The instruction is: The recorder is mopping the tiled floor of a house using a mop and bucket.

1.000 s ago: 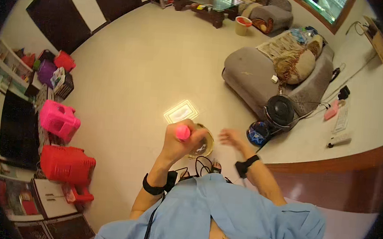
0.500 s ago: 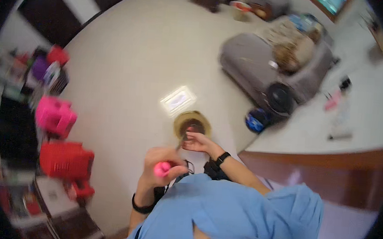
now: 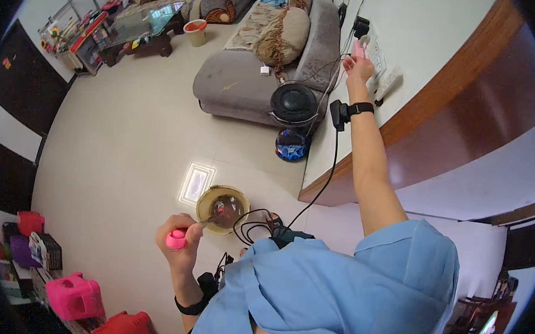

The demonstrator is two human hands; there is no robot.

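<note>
My left hand [image 3: 178,238] is closed around a tool with a pink handle [image 3: 175,240]; a thin grey blade-like part [image 3: 207,221] sticks out toward a beige bucket [image 3: 201,207] on the floor. Dark contents with a small pink-red spot [image 3: 221,208] show inside the bucket. My right arm is stretched out to the white wall. There my right hand [image 3: 360,69] has its fingers around a small pink object [image 3: 358,49], beside a white socket strip [image 3: 377,56]. Exactly how the fingers grip it is hard to make out.
A black cable [image 3: 326,184] hangs from my right wristband to coils near my feet. Beyond the bucket stand a grey sofa [image 3: 236,89], a round black appliance [image 3: 294,104] and a blue-black disc-shaped thing [image 3: 292,146]. Pink [image 3: 75,296] and red plastic stools [image 3: 125,332] are at left.
My right hand has gone from over the bucket up to the pink object on the wall. My left hand still grips the pink-handled tool. The view has turned to the right.
</note>
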